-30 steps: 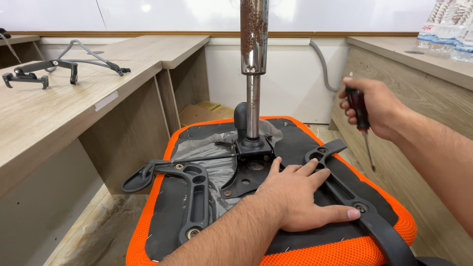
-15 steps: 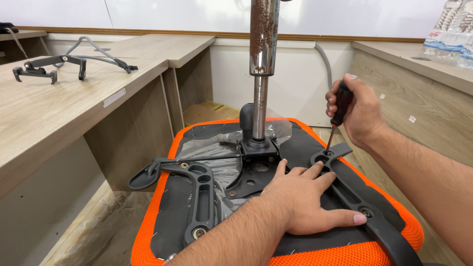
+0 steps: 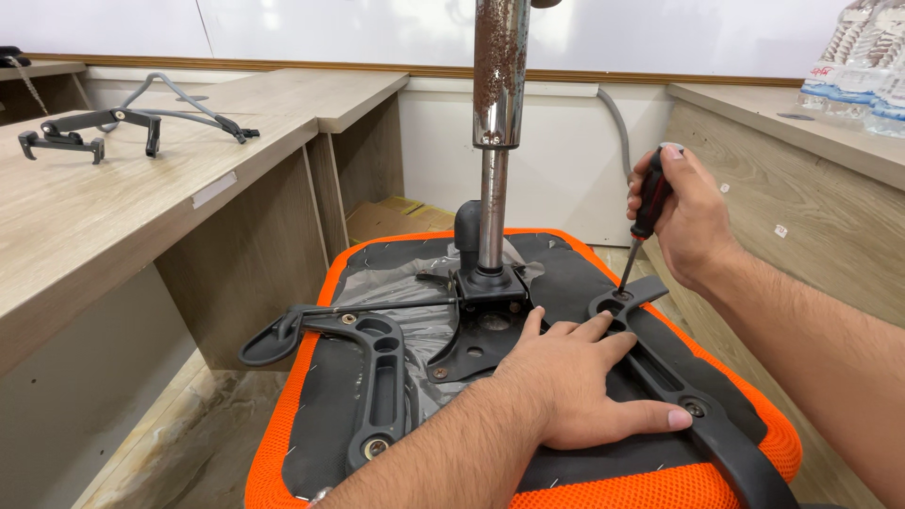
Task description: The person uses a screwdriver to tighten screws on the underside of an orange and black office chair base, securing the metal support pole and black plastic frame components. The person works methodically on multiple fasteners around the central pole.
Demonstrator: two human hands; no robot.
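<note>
An orange office-chair seat (image 3: 754,426) lies upside down, its black underside up and a rusty chrome gas cylinder (image 3: 498,113) rising from the centre plate. My left hand (image 3: 573,385) presses flat on the underside beside the right black armrest bracket (image 3: 660,368). My right hand (image 3: 683,215) grips a black-and-red screwdriver (image 3: 647,209), its tip set into the screw hole at the bracket's upper end. A second black armrest bracket (image 3: 372,377) lies on the left of the seat.
Wooden desks stand on both sides. A black and grey chair part (image 3: 113,127) rests on the left desk. Water bottles (image 3: 853,71) stand on the right counter. A grey cable (image 3: 617,127) runs down the white back wall.
My right hand has brought the screwdriver from the right, down and inward, so its tip now sits on the right bracket's screw. My left hand has stayed pressed on the seat.
</note>
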